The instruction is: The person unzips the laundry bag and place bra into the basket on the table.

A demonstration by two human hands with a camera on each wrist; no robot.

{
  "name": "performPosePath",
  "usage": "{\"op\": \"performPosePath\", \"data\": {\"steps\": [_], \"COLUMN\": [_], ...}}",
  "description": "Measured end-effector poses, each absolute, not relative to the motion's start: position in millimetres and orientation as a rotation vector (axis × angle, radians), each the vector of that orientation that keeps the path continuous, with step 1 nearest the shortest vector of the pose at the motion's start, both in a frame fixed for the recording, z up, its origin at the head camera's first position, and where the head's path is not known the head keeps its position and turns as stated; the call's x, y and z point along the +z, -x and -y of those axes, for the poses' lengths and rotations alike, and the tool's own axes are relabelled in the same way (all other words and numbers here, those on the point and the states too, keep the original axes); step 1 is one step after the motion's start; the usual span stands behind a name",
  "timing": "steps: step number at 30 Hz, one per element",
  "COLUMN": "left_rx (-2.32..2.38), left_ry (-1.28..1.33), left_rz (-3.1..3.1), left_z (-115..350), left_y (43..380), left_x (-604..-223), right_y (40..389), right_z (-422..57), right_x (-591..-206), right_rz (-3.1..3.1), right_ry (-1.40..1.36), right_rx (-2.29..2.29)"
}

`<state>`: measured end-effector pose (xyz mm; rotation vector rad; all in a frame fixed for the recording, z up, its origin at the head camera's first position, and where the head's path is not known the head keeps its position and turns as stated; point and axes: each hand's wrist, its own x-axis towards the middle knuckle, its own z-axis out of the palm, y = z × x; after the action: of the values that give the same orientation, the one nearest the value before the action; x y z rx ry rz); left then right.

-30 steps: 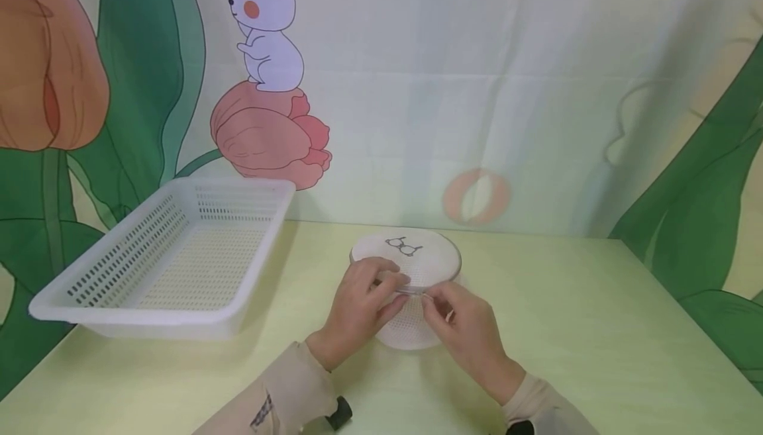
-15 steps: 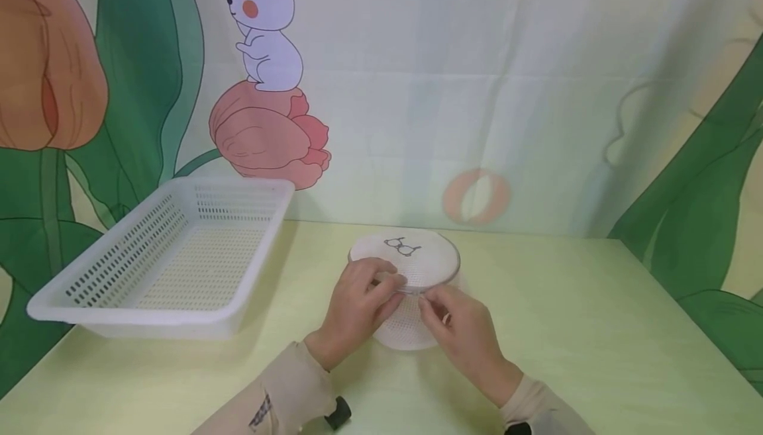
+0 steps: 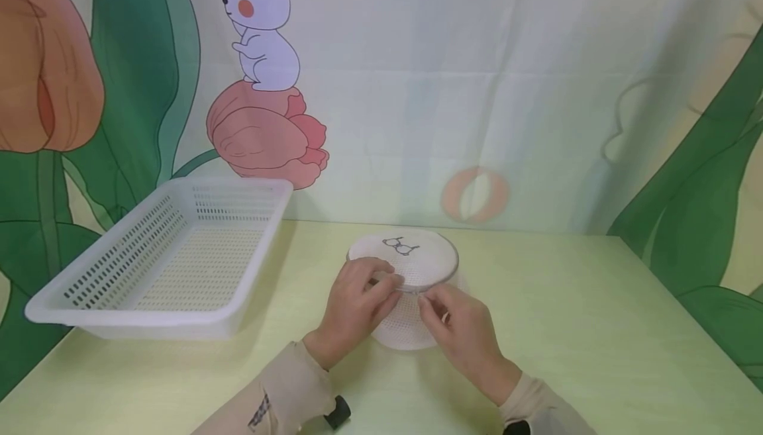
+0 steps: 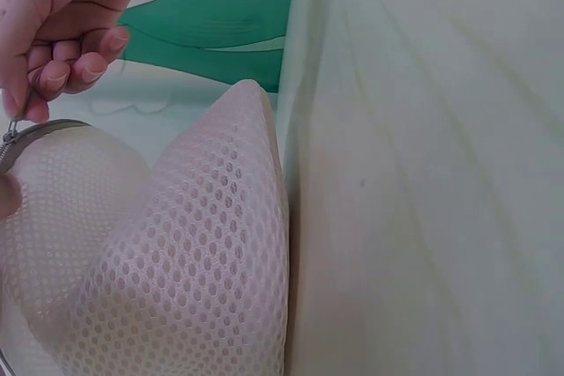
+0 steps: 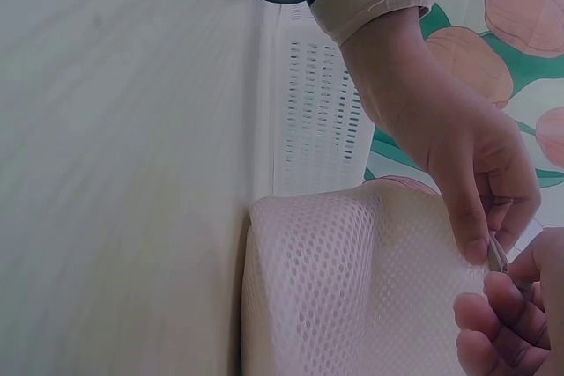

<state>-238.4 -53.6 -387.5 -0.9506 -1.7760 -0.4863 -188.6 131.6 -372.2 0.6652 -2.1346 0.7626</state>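
Note:
A round white mesh laundry bag [image 3: 403,329] stands upright on the table, a bra-like outline drawn on its flat lid [image 3: 429,253]. A grey zipper runs round the lid's edge. My left hand [image 3: 360,296] pinches the near rim beside the zipper, its fingers over the lid. Just to its right, my right hand [image 3: 461,322] pinches the zipper pull [image 4: 12,127] between thumb and forefinger. In the left wrist view, the mesh wall bulges below the zipper. The fingers partly hide the zipper at the front.
A white perforated plastic basket [image 3: 232,316] stands to the left on the pale green table [image 3: 596,342]. Behind the table hangs a printed cloth [image 3: 387,124] with a rabbit and tulips. A black wrist strap piece [image 3: 338,413] shows at the left sleeve.
Both hands keep their grips on the bag, almost still. The head view has shifted a little, so the scene sits slightly further left.

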Motion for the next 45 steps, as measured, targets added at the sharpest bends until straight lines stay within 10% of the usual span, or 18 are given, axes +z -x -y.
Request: {"op": "performPosePath", "data": {"steps": [45], "left_rx": [-0.566], "left_ry": [0.975], "left_rz": [1.776], "left_z": [65], "left_y": [242], "left_x": [-387], "right_y": [194], "right_z": [-146], "right_x": [-373], "right_rz": [2.164], "right_ry": [-0.601], "right_rx": [0.764]}}
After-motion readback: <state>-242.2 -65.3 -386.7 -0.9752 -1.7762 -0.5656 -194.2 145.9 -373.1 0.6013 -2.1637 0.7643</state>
